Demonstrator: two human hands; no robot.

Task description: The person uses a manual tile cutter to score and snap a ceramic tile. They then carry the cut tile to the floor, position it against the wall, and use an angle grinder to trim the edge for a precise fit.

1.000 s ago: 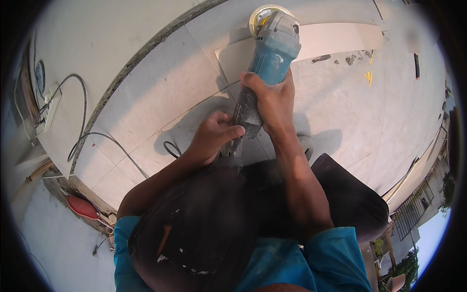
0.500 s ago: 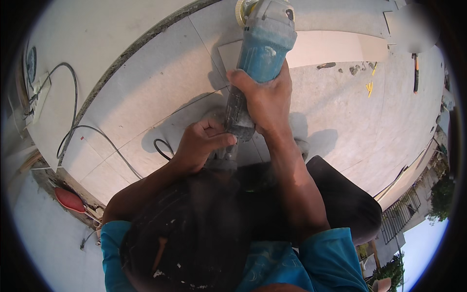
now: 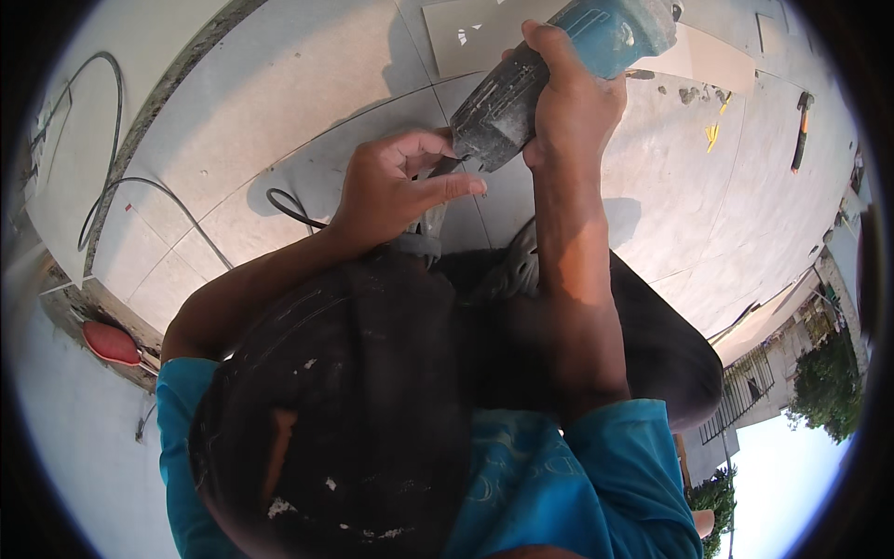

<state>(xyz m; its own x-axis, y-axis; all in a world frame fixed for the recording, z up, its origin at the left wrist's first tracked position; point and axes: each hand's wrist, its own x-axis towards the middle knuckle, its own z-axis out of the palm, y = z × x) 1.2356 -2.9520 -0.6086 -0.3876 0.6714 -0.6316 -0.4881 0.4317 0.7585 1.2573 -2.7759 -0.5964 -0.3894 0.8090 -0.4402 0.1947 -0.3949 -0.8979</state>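
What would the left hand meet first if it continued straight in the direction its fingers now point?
The left hand points toward the dark rear handle of the angle grinder, which the right hand holds. Its fingertips already look very close to it, perhaps touching; depth is unclear.

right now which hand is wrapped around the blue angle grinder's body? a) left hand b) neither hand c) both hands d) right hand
d: the right hand is clamped round the angle grinder, while the left hand sits open at its dark rear end with only fingertips near it.
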